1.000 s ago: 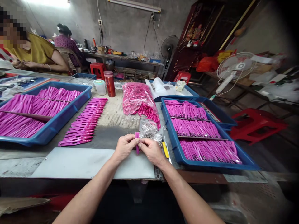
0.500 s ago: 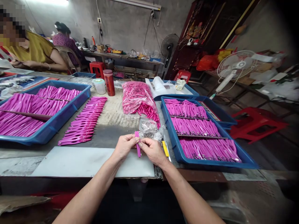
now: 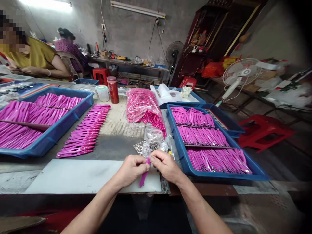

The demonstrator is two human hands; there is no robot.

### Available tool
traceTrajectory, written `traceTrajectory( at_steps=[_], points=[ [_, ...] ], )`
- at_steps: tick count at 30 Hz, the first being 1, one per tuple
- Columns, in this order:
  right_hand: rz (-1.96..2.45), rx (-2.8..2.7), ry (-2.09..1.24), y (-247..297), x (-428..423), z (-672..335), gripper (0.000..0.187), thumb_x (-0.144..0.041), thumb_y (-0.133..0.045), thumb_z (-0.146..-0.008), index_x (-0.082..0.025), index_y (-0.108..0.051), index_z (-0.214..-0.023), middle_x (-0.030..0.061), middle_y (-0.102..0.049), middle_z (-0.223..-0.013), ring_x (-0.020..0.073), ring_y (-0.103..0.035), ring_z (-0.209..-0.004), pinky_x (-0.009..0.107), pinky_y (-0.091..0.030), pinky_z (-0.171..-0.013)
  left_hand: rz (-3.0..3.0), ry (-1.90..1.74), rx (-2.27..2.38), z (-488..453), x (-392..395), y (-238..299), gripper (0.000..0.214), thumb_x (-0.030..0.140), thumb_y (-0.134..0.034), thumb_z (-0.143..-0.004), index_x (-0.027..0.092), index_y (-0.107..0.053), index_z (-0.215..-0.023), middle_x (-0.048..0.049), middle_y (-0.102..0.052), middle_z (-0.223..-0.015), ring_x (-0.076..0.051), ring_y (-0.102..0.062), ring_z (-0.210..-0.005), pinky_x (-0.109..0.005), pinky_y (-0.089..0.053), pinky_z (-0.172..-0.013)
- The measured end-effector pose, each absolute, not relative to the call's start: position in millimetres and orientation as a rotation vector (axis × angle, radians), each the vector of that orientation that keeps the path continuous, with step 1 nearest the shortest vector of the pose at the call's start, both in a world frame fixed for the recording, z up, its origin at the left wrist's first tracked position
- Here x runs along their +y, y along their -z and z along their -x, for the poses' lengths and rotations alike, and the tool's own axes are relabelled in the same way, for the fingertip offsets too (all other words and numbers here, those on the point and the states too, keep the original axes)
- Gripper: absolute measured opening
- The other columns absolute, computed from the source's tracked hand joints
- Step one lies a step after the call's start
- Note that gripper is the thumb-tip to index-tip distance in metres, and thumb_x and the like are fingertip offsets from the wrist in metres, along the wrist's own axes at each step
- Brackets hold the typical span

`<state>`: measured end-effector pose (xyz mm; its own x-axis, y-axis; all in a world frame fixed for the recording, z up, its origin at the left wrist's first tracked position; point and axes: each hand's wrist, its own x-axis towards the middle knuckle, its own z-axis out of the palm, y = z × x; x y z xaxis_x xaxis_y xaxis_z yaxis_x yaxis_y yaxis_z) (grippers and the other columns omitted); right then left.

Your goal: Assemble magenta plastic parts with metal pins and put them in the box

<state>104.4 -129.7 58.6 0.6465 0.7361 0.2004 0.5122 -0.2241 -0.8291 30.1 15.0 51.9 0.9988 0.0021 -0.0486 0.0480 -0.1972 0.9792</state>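
My left hand pinches a slim magenta plastic handle piece between thumb and fingers, its lower end slanting down over a white board. At the piece's upper end, my right hand has thumb and fingers pressed together; whatever is between them is too small or hidden to make out. Just beyond my hands lie clear plastic bags of small metal parts. A row of magenta pieces with darker pink ends lies to the left on the table.
Blue trays of magenta pieces stand at left and right. Behind my hands is a bag of pink parts. A red tumbler and a lidded plastic tub stand farther back. Another person sits at far left.
The magenta piece has tilted, its lower end swinging toward me and left. Both hands are slightly lower in view, and the right fingers have shifted to the upper end. The view has tipped slightly upward.
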Motion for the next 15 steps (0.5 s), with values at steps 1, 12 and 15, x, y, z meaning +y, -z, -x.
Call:
traceTrajectory(
  at_steps=[1,12,15],
  points=[
    [1.9,-1.042,-0.303,-61.2,-131.6,-104.1,0.025,-0.03,-0.044,-0.082,-0.016,-0.051,-0.062,-0.002,-0.047,-0.06,0.0101,-0.044,-0.059,0.021,-0.034,-0.056,-1.824,0.058,0.004,-27.9,14.5,-51.9,0.025,0.026,-0.051,-0.071,0.014,-0.047,-0.05,0.0049,-0.034,-0.051,-0.007,-0.031,-0.05,-0.02,-0.025,-0.048],
    [1.984,-1.004,-0.265,-61.0,-134.6,-96.4,0.024,-0.021,-0.045,-0.076,-0.017,-0.041,-0.052,-0.0033,-0.042,-0.053,0.009,-0.04,-0.054,0.021,-0.029,-0.052,-1.718,0.187,-0.017,-23.0,6.2,-46.9,0.026,0.035,-0.049,-0.075,0.014,-0.048,-0.058,0.0051,-0.038,-0.053,-0.007,-0.034,-0.049,-0.019,-0.029,-0.046],
    [2.002,-0.857,-0.189,-56.0,-131.3,-95.6,0.026,-0.024,-0.044,-0.076,-0.017,-0.038,-0.052,-0.0037,-0.04,-0.052,0.0091,-0.038,-0.052,0.021,-0.029,-0.051,-1.659,0.114,0.079,-23.0,-3.7,-40.3,0.028,0.039,-0.044,-0.079,0.015,-0.049,-0.065,0.005,-0.041,-0.051,-0.007,-0.036,-0.046,-0.019,-0.031,-0.044]
  ],
)
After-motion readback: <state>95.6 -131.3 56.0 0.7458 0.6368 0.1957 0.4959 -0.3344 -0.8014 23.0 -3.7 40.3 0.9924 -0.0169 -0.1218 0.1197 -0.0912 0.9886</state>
